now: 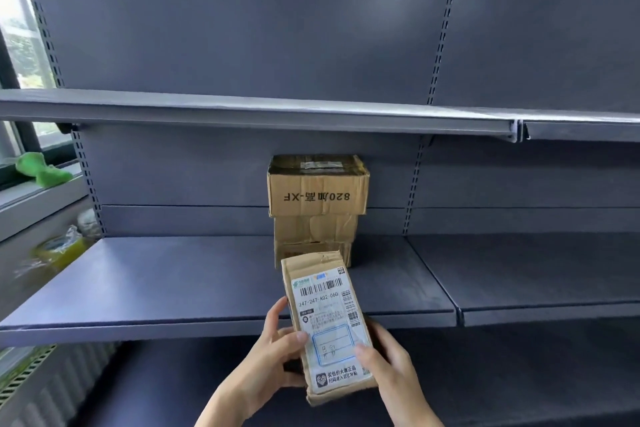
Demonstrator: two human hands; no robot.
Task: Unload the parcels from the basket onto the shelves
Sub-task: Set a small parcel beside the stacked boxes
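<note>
This looks like a parcel pick-up point or small stockroom fitted out with shop-style racking. Dark grey metal shelves (221, 284) run across the whole view in tiers, hung on slotted uprights (439, 42) against flat grey back panels, the kind of gondola shelving used in stores. On the middle shelf stands a stack of worn cardboard boxes (317, 208), the top one taped and printed with a code. A brown parcel (329, 326) bears a courier label with barcodes and a shelf-type number. At the left edge are a window (20, 45), its sill, and a roll of tape (57, 248).
</note>
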